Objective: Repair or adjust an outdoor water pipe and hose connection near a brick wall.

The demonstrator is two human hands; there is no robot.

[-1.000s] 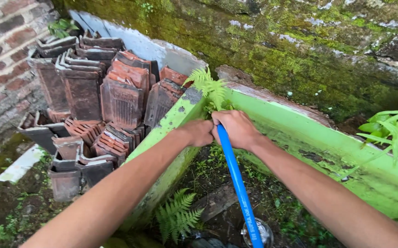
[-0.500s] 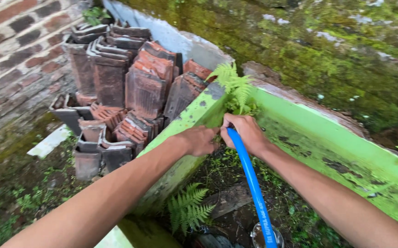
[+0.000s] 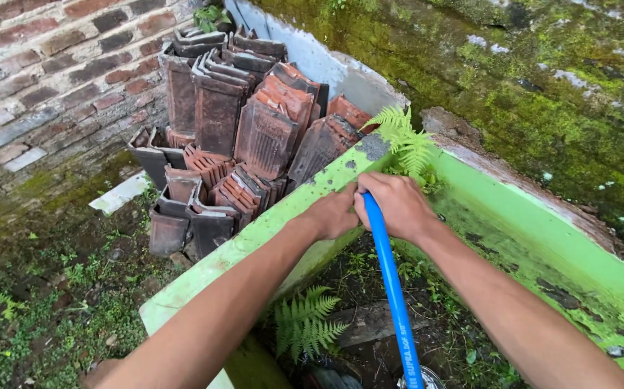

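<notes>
Two hands: both arms reach forward and meet at the inner corner of a green-painted trough wall (image 3: 542, 238), knuckles side by side and touching.
Right hand (image 3: 398, 205): fingers wrapped firmly around the top end of a blue pipe (image 3: 392, 288), thumb side toward the left hand.
Left hand (image 3: 335, 214): curled into a loose fist pressed against the pipe's top and the right hand; whether it grips anything cannot be told.
Blue pipe: runs from the right fist down and slightly to the right, toward the viewer, into the trough; its lower end meets a round pale object (image 3: 427, 378) that is cut off at the picture's bottom edge.
Trough contents: below the hands, dark wet ground, small weeds, a fern (image 3: 304, 324) and a grey slab (image 3: 369, 324) lying flat.
Corner fern (image 3: 405, 140): sprouts just beyond the right hand, its fronds touching the wall top.
Near rim (image 3: 254, 238): the wall's flat green top passes under the left forearm and ends at a chipped corner near the elbow.
Roof tiles (image 3: 254, 130): stacked upright and leaning, just beyond the left hand outside the trough, against a brick wall (image 3: 45, 79).
Mossy wall (image 3: 528, 79): rises close beyond the right hand, leaving a narrow gap behind the trough.
Open room: weedy ground (image 3: 60, 288) left of the left arm.
</notes>
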